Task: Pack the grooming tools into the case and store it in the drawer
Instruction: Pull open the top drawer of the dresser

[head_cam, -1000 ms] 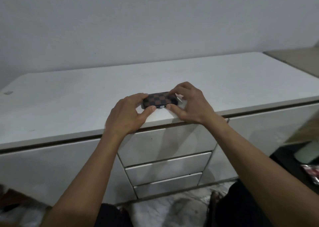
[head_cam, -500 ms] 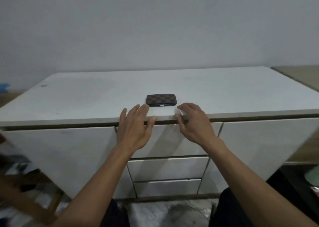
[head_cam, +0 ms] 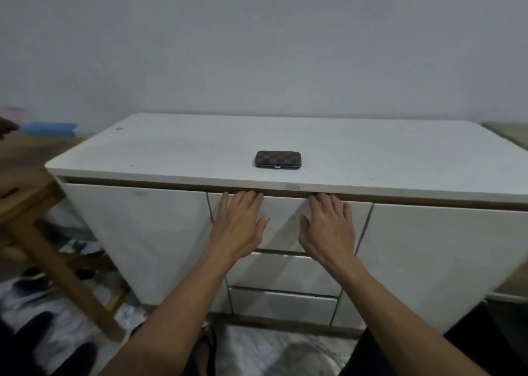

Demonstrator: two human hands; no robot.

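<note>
Evidently the case (head_cam: 278, 159) is shut and parked flat on the cabinet top (head_cam: 171, 147), near its front edge, so that both hands are free for the drawer (head_cam: 285, 227); the left hand (head_cam: 238, 227) and right hand (head_cam: 328, 227) lie spread against the top drawer's front, their fingertips (head_cam: 251, 194) tucked into the gap under the top's lip, which looks like the hold for pulling, since no handle shows; neither hand grips anything, fingers open and splayed; the drawer looks closed; the case sits farther back and above the fingers, between the two hands in left-right line, apart from both.
</note>
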